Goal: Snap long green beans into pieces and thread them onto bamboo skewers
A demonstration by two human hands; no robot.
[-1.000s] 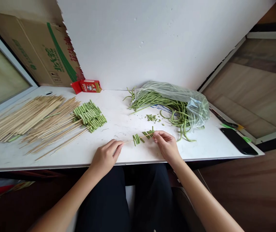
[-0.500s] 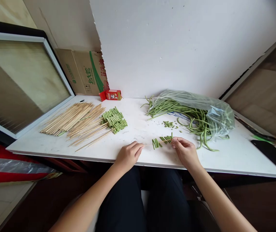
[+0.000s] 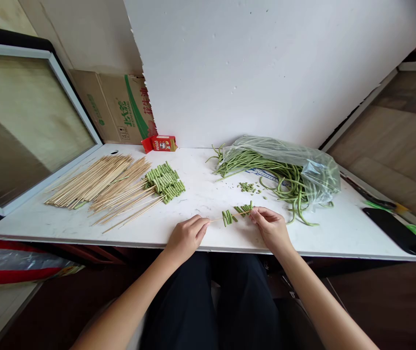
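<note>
My left hand [image 3: 186, 238] is closed on the blunt end of a thin bamboo skewer [image 3: 216, 220], just above the table's front edge. At the skewer's other end, my right hand [image 3: 271, 228] pinches a short green bean piece [image 3: 251, 204] with thumb and forefinger; the tip itself is hidden by the fingers. Several cut bean pieces [image 3: 242, 209] sit in a row along the skewer near that hand. More short pieces [image 3: 226, 218] lie beside or under the skewer's middle; whether they are threaded I cannot tell.
Filled bean skewers [image 3: 166, 181] are stacked left of centre, beside a pile of bare bamboo skewers [image 3: 91, 182]. Long green beans [image 3: 255, 163] spill from a clear plastic bag [image 3: 319, 177]. Bean trimmings [image 3: 247, 187], a red box [image 3: 162, 143] and a black phone [image 3: 399, 231] lie on the white table [image 3: 200, 170].
The view has turned slightly right, so everything sits further left in the picture. Both hands keep their hold at the two ends of the skewer, with little other movement.
</note>
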